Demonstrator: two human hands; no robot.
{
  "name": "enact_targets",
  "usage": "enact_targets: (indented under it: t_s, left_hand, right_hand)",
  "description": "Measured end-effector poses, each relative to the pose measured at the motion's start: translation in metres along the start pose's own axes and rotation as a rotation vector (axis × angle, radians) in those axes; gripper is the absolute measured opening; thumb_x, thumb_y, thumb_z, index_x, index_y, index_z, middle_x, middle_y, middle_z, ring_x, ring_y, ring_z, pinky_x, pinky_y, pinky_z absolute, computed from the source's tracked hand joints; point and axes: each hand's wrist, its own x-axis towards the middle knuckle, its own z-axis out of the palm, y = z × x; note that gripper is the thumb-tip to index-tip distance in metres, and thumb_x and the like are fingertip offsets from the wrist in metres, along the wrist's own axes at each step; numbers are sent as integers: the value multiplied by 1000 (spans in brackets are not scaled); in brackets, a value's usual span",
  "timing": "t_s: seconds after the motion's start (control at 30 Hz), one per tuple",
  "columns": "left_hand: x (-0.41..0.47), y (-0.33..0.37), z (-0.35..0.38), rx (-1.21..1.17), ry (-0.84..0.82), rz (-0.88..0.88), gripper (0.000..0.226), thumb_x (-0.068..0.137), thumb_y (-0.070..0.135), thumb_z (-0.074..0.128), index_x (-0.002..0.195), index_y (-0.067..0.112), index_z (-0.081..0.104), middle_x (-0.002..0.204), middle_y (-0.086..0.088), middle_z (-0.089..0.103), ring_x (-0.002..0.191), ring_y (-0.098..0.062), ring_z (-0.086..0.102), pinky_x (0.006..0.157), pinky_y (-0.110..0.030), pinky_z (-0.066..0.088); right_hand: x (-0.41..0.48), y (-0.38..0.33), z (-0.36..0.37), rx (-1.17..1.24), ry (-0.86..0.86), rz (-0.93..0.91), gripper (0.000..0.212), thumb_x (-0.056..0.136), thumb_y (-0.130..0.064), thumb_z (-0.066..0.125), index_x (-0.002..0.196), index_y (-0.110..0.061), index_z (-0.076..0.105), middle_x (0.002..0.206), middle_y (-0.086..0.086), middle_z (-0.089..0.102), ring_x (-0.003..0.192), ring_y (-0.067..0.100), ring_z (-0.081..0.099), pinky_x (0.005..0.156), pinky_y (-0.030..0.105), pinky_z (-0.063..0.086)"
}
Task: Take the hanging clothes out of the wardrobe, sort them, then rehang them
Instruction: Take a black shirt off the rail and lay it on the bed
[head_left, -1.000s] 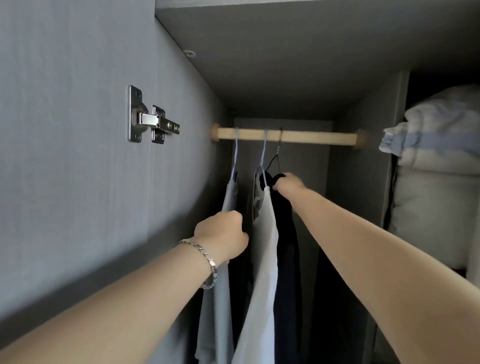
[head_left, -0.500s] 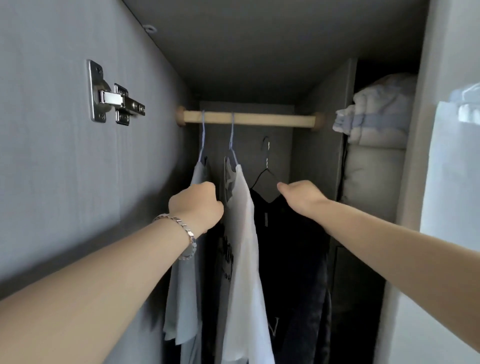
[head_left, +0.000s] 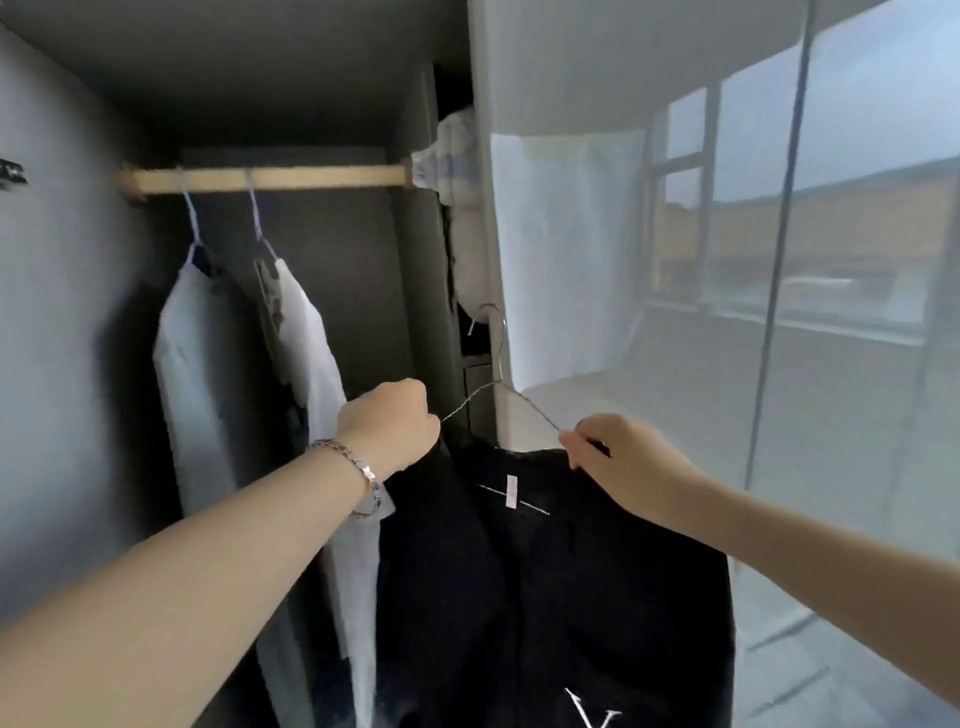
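Head view: the left hand (head_left: 395, 426) grips one shoulder of the wire hanger (head_left: 500, 358), and the right hand (head_left: 623, 460) pinches the other in its fingers (head_left: 575, 442). The black garment (head_left: 545, 582) hangs from it, off the rail (head_left: 270, 179), where two white shirts (head_left: 200, 364) hang. The soft, light cloth may slip on the thin wire, so it is best held at both shoulders.

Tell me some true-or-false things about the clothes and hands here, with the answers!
1. The black garment is off the wooden rail. True.
2. Three light shirts hang on the rail. False: only two, the left shirt and the right shirt.
3. The left hand and right hand both hold the wire hanger. True.
4. A bracelet sits on the right wrist. False: the bracelet is on the left wrist.
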Motion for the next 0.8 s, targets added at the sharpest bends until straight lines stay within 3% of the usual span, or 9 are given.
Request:
enact_targets:
  t_s: [0.1,0.17,0.27,0.37,0.47,0.57,0.7,0.8]
  left_hand:
    - [-29,53,33,-11,-112,74,22,94,23,37,99,16,57,84,-2,69,74,-19,69,67,-28,49]
    - [-52,93,56,-27,-179,114,23,95,25,36,100,18,57,84,-1,69,74,-18,70,62,-26,45]
    - [-93,154,89,-64,-277,214,21,91,21,38,99,19,58,80,0,70,73,-17,69,60,-23,43]
    - [-136,215,119,-104,-341,366,18,89,20,40,97,19,57,80,1,65,79,-19,65,54,-23,34]
    - [-181,273,146,-148,-404,519,18,88,21,40,96,21,56,82,2,64,80,-19,64,58,-25,36]
    - [-221,326,173,-188,-487,664,20,88,21,40,100,22,55,86,3,64,82,-19,64,65,-26,39]
    - [-273,385,197,-211,-580,883,27,87,20,41,110,21,53,96,-1,64,88,-22,60,65,-27,39]
    - [-312,420,203,-249,-620,1056,28,86,18,42,111,21,53,96,-2,66,87,-22,56,69,-28,39]
  right_hand:
    - [-69,50,-30,13,-5,96,28,97,-28,40,76,-25,57,79,1,65,71,23,59,67,34,47]
    - [-118,80,-48,22,5,164,23,98,-22,39,86,-26,58,92,-1,67,84,20,60,76,30,48]
    - [-191,117,-74,-2,77,301,23,99,-18,36,89,-23,56,80,-8,59,69,7,51,59,10,37]
    - [-260,144,-94,-12,204,438,23,98,-16,38,84,-20,56,70,-14,51,66,7,48,57,9,37]
    - [-327,165,-108,-12,347,615,25,97,-18,43,77,-20,57,64,-11,46,58,3,44,53,7,35]
    - [-390,176,-116,-50,473,785,29,96,-22,47,71,-14,60,58,-7,40,51,5,41,49,13,31]
    - [-470,173,-116,-211,604,899,40,92,-29,53,54,-26,43,64,-8,43,61,9,44,63,25,32]
    - [-521,153,-109,-278,712,1031,43,88,-29,61,51,-27,38,61,-9,42,58,6,42,61,26,34]
